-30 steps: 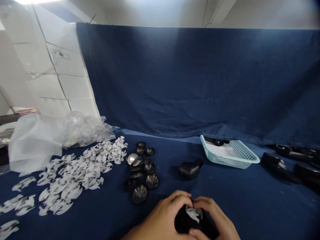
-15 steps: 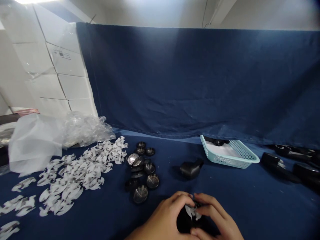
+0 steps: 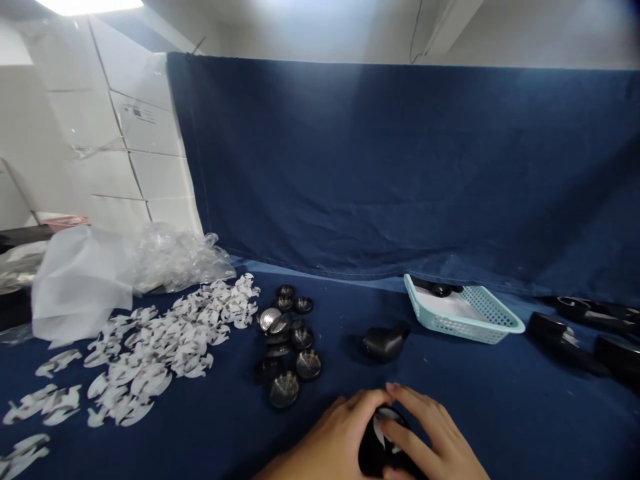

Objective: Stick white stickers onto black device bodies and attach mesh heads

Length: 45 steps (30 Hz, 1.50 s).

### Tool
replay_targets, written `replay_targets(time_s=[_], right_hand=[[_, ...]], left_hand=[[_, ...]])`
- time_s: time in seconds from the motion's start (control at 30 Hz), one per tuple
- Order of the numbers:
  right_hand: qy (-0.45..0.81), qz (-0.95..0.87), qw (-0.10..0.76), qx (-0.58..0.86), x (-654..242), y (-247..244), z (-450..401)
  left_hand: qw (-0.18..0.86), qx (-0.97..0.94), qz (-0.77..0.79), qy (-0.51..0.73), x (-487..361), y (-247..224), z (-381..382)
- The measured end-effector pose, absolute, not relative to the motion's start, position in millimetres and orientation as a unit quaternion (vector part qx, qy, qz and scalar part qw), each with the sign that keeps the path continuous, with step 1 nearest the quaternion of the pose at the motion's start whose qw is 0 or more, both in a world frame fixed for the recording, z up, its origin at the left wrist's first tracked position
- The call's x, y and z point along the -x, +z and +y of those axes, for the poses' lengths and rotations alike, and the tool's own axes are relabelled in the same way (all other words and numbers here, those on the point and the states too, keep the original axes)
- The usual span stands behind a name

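Note:
At the bottom edge, my left hand (image 3: pixel 339 437) is wrapped round the left side of a black rounded part (image 3: pixel 369 453). My right hand (image 3: pixel 434 433) grips the same part from the right, one finger reaching over its opening. Inside that opening lies a small white piece (image 3: pixel 379 430), partly covered by my fingers. Just beyond my hands a black curved piece (image 3: pixel 385 343) rests on the blue cloth. Several round black caps (image 3: pixel 285 389) form a group to the left, and a large pile of white curved pieces (image 3: pixel 170 347) spreads farther left.
A light-blue basket (image 3: pixel 465 330) with white paper and a black item stands at the back right. Black handset-like parts (image 3: pixel 565 343) lie at the far right. Clear plastic bags (image 3: pixel 83 287) and stacked white boxes are on the left. A blue curtain (image 3: pixel 400 167) hangs behind.
My right hand's fingers have shifted over the opening of the black part, and the white piece there looks more covered. The whole view has moved slightly, with the surroundings appearing farther right.

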State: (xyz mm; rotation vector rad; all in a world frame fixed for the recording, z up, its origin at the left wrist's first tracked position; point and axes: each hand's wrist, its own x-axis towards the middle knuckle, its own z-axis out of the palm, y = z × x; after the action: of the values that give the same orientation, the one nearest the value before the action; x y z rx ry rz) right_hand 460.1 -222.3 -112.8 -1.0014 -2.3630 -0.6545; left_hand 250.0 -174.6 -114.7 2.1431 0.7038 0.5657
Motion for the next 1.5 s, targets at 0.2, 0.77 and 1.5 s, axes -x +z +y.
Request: replay_targets(time_s=[0.2, 0.77, 1.5], right_hand=[[-0.267, -0.854, 0.246, 0.373, -457, -112, -224], [-0.262, -0.829, 0.298, 0.394, -457, -117, -220], [-0.095, -0.817, 0.335, 0.46, -473, -145, -222]], left_hand=[[0.413, -0.834, 0.304, 0.202, -248, -114, -174], [0.427, -0.821, 0.343, 0.162, -246, -107, -173], [0.405, -0.835, 0.341, 0.147, -248, -118, -169]])
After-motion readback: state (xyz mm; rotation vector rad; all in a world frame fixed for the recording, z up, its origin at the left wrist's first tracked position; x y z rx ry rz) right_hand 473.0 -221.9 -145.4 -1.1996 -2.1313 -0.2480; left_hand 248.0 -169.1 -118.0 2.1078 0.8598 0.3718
